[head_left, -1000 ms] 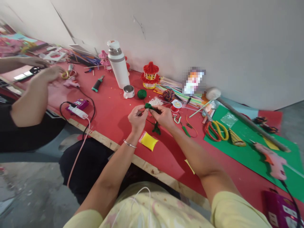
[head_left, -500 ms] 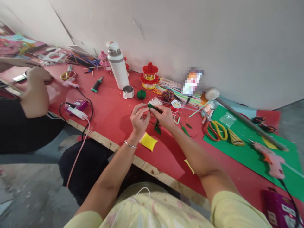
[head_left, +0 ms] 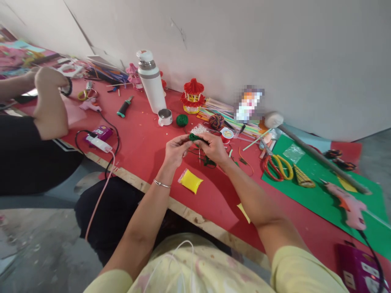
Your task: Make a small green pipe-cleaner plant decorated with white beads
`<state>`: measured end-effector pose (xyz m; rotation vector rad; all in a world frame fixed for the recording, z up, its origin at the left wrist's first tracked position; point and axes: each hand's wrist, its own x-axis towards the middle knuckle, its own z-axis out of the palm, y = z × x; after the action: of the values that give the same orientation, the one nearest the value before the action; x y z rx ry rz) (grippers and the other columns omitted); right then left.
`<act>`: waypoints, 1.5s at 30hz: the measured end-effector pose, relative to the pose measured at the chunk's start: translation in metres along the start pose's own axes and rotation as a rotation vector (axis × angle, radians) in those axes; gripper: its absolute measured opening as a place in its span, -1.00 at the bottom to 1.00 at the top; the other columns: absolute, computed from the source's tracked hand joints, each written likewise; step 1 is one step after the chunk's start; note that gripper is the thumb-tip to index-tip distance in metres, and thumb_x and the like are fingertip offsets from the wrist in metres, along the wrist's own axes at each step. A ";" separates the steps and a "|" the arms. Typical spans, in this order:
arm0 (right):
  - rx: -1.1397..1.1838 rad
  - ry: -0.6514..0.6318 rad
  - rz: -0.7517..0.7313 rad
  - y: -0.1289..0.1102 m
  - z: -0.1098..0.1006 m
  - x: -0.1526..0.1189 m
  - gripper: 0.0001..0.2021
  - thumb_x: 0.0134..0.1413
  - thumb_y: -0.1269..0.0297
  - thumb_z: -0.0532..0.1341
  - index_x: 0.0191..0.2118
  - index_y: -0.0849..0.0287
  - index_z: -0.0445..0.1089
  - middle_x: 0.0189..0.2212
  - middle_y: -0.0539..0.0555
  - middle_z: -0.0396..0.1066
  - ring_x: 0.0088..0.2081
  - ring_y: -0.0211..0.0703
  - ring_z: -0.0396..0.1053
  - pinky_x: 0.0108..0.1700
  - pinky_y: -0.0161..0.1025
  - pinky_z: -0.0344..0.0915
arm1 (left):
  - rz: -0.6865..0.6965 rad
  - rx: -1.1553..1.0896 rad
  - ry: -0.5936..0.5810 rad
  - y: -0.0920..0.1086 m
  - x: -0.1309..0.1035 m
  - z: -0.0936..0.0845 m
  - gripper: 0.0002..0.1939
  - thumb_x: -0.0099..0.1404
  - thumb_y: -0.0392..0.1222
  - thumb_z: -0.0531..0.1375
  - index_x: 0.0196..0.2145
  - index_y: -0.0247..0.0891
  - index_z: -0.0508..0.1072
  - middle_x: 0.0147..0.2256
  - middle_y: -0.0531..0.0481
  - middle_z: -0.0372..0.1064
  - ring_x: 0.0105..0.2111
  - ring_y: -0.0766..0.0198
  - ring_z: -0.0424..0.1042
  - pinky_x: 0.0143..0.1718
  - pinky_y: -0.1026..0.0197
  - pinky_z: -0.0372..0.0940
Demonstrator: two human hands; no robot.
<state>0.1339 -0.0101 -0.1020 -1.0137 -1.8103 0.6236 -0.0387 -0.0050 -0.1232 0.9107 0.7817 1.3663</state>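
Observation:
Between both hands, above the red table, is a small piece of green yarn work (head_left: pixel 193 137). My left hand (head_left: pixel 176 151) pinches its left side between thumb and fingers. On the other side, my right hand (head_left: pixel 215 149) has its fingers closed on the same piece. Dark green strands and a leaf-like green part (head_left: pixel 209 162) hang below the right hand. A thin pale rod (head_left: pixel 199 155) shows under the fingers; whether a hand holds it, I cannot tell. Behind the hands lie a green yarn ball (head_left: pixel 182 120) and clear beads (head_left: pixel 199 129). A yellow packet (head_left: pixel 191 182) lies in front.
A white flask (head_left: pixel 152 87) and its metal cup (head_left: pixel 165 117) stand behind, near a red paper pagoda (head_left: pixel 193 96). To the right are scissors (head_left: pixel 277 167), a mallet (head_left: pixel 273 120) and a pink glue gun (head_left: pixel 346 205). Another person's arm (head_left: pixel 51 101) is at left.
My left hand has shifted slightly left and down, and more of the green piece shows between the fingers. The leaf-like part has swung right. The other person's arms have moved.

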 end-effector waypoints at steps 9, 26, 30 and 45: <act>0.088 -0.068 0.011 -0.005 -0.007 0.005 -0.66 0.23 -0.04 0.28 -0.07 0.06 0.63 -0.30 0.06 0.52 -0.23 -0.14 0.42 -0.10 -0.18 0.35 | 0.043 -0.037 0.016 0.007 -0.006 0.007 -0.60 -0.11 -0.17 0.54 -0.27 -0.26 0.62 -0.45 0.04 0.53 -0.71 0.60 0.08 -0.75 0.41 -0.06; 0.351 0.111 0.336 -0.030 0.019 -0.004 -0.54 0.00 -0.11 0.41 -0.13 0.19 0.61 -0.45 0.01 0.49 -0.50 -0.28 0.29 -0.45 -0.30 0.27 | 0.142 -0.041 0.209 -0.007 -0.003 0.007 -0.69 0.03 -0.13 0.47 -0.26 -0.24 0.57 -0.48 0.11 0.45 -0.69 0.56 0.11 -0.70 0.36 -0.02; 0.374 0.161 0.385 -0.031 0.024 -0.005 -0.49 -0.06 -0.18 0.42 -0.20 0.21 0.61 -0.47 0.00 0.46 -0.46 -0.27 0.29 -0.42 -0.31 0.28 | 0.456 0.320 0.302 -0.013 -0.008 0.010 -0.81 0.16 -0.17 0.38 -0.25 -0.22 0.59 -0.38 0.03 0.50 -0.54 0.43 0.35 -0.52 0.33 0.24; 0.324 0.171 0.187 -0.019 0.020 -0.005 -0.64 0.14 -0.04 0.35 -0.12 0.12 0.62 -0.21 0.04 0.59 -0.17 -0.11 0.48 -0.03 -0.17 0.39 | 0.429 0.288 0.175 -0.005 -0.013 0.012 -0.82 0.18 -0.13 0.41 -0.25 -0.19 0.63 -0.23 -0.07 0.52 -0.41 0.37 0.44 -0.50 0.34 0.26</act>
<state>0.1101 -0.0245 -0.0988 -0.9866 -1.4206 0.8847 -0.0269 -0.0187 -0.1229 1.2470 0.9710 1.7542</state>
